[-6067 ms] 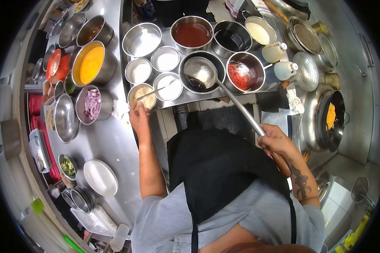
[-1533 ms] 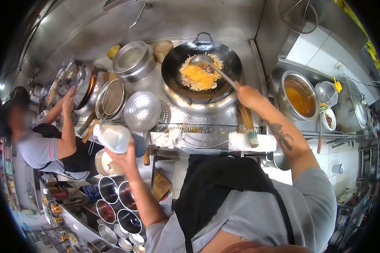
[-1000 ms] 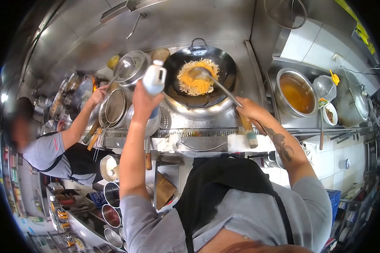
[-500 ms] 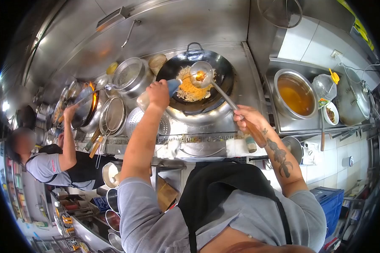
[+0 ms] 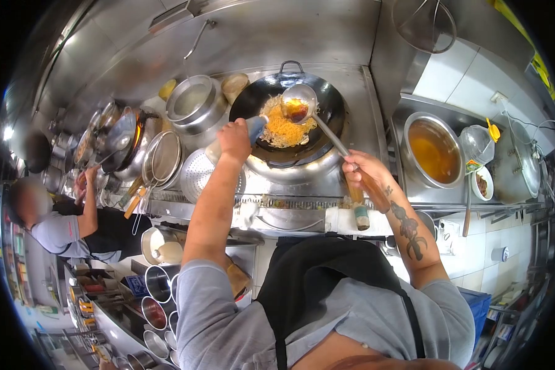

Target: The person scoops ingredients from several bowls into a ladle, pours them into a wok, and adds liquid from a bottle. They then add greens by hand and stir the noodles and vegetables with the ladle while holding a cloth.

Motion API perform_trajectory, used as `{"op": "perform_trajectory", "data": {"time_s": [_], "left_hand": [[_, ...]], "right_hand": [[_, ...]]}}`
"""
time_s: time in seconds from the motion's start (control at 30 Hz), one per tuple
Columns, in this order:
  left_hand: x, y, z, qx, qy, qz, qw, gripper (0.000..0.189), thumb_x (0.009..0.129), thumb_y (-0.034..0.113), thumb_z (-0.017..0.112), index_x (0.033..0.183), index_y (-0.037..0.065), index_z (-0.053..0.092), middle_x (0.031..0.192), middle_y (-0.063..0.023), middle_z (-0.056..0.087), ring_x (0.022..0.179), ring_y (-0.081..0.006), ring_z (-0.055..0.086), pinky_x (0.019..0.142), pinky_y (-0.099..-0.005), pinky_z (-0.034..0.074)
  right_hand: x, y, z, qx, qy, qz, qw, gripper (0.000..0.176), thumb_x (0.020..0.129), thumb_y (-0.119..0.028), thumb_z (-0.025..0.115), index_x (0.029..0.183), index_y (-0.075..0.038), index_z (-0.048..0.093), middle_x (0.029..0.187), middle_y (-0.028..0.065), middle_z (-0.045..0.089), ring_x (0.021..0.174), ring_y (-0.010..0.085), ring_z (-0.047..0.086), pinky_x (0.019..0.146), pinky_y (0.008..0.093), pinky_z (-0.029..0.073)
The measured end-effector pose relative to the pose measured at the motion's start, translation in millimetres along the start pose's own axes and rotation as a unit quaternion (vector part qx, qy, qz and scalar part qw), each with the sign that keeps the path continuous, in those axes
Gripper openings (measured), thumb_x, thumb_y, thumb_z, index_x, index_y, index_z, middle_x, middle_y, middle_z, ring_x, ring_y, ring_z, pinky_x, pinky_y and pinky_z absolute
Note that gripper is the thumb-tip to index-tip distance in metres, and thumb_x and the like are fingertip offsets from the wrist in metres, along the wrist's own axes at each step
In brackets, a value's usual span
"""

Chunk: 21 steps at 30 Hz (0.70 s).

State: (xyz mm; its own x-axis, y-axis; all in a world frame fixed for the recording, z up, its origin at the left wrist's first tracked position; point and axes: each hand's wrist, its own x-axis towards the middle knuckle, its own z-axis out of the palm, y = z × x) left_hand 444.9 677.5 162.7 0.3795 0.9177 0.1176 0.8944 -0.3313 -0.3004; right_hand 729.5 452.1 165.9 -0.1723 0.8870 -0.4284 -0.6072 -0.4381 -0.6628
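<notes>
My left hand is closed around a squeeze bottle, tilted with its pale tip toward the wok. My right hand grips a long-handled ladle with a wooden end. Reddish-brown sauce lies in the ladle's bowl, held over the far part of the food. Beneath both is a black wok, holding pale noodle-like strands topped with orange shreds. The bottle's tip is close to the left side of the ladle bowl; no stream shows clearly.
A perforated skimmer and steel strainers lie left of the wok. To the right stands a pot of amber liquid, near a small white bowl. A wooden-handled tool rests at the stove's front edge. A co-worker cooks at left.
An orange stream from the bottle into the ladle no longer shows. The ladle bowl has more dark sauce and sits slightly farther right in view. The co-worker's raised arm has lowered.
</notes>
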Motion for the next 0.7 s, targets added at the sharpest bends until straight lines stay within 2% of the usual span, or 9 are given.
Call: {"op": "perform_trajectory", "data": {"time_s": [0.1, 0.2, 0.3, 0.4, 0.5, 0.6, 0.7], "left_hand": [[-2, 5, 11, 0.008, 0.018, -0.003, 1.000, 0.073, 0.060, 0.029, 0.083, 0.117, 0.007, 0.043, 0.107, -0.0128, 0.060, 0.103, -0.0280, 0.060, 0.085, -0.0416, 0.050], [-6, 10, 3, -0.096, -0.008, -0.045, 0.994, 0.071, 0.058, 0.027, 0.083, 0.114, 0.007, 0.045, 0.104, -0.0127, 0.060, 0.101, -0.0289, 0.061, 0.083, -0.0411, 0.050], [-3, 13, 13, -0.133, -0.011, -0.047, 0.990, 0.064, 0.062, 0.026, 0.079, 0.115, 0.007, 0.047, 0.108, -0.0123, 0.060, 0.102, -0.0283, 0.060, 0.085, -0.0404, 0.049], [-2, 15, 13, -0.111, 0.007, -0.062, 0.992, 0.065, 0.062, 0.025, 0.079, 0.116, 0.007, 0.047, 0.107, -0.0122, 0.060, 0.101, -0.0286, 0.061, 0.085, -0.0395, 0.049], [-3, 9, 3, -0.157, -0.005, -0.084, 0.984, 0.063, 0.064, 0.024, 0.078, 0.117, 0.007, 0.048, 0.107, -0.0122, 0.060, 0.101, -0.0280, 0.061, 0.083, -0.0375, 0.049], [3, 3, 12, -0.099, 0.032, -0.065, 0.992, 0.065, 0.062, 0.024, 0.080, 0.116, 0.005, 0.047, 0.104, -0.0136, 0.061, 0.101, -0.0292, 0.061, 0.084, -0.0408, 0.049], [9, 6, 15, -0.030, 0.060, -0.041, 0.997, 0.058, 0.067, 0.022, 0.076, 0.116, 0.006, 0.049, 0.105, -0.0133, 0.061, 0.101, -0.0281, 0.061, 0.085, -0.0405, 0.048]], "right_hand": [[0, -7, -1, 0.006, -0.014, 0.013, 1.000, 0.007, 0.094, -0.012, 0.051, 0.097, -0.014, 0.045, 0.068, -0.0023, 0.049, 0.048, 0.0068, 0.044, 0.043, 0.0240, 0.033], [2, -12, -6, 0.048, -0.035, 0.030, 0.998, 0.008, 0.094, -0.013, 0.050, 0.102, -0.013, 0.047, 0.069, -0.0029, 0.047, 0.048, 0.0057, 0.043, 0.043, 0.0237, 0.033], [7, -18, -11, 0.072, -0.038, 0.064, 0.995, 0.022, 0.095, -0.016, 0.048, 0.116, -0.009, 0.050, 0.068, -0.0032, 0.045, 0.046, 0.0058, 0.041, 0.041, 0.0231, 0.033], [8, -22, -6, 0.055, -0.036, 0.061, 0.996, 0.024, 0.096, -0.017, 0.047, 0.118, -0.008, 0.049, 0.068, -0.0032, 0.045, 0.045, 0.0056, 0.041, 0.041, 0.0225, 0.033], [15, -20, -6, 0.081, -0.041, 0.065, 0.994, 0.025, 0.096, -0.017, 0.047, 0.119, -0.007, 0.049, 0.069, -0.0031, 0.045, 0.045, 0.0056, 0.041, 0.041, 0.0223, 0.033], [17, -19, 7, 0.052, -0.046, 0.057, 0.996, 0.018, 0.096, -0.016, 0.046, 0.112, -0.008, 0.047, 0.070, -0.0027, 0.046, 0.047, 0.0052, 0.042, 0.042, 0.0223, 0.033], [19, -17, 20, 0.038, -0.028, 0.051, 0.998, 0.017, 0.096, -0.015, 0.044, 0.112, -0.007, 0.047, 0.069, -0.0020, 0.047, 0.046, 0.0054, 0.042, 0.042, 0.0225, 0.034]]}}
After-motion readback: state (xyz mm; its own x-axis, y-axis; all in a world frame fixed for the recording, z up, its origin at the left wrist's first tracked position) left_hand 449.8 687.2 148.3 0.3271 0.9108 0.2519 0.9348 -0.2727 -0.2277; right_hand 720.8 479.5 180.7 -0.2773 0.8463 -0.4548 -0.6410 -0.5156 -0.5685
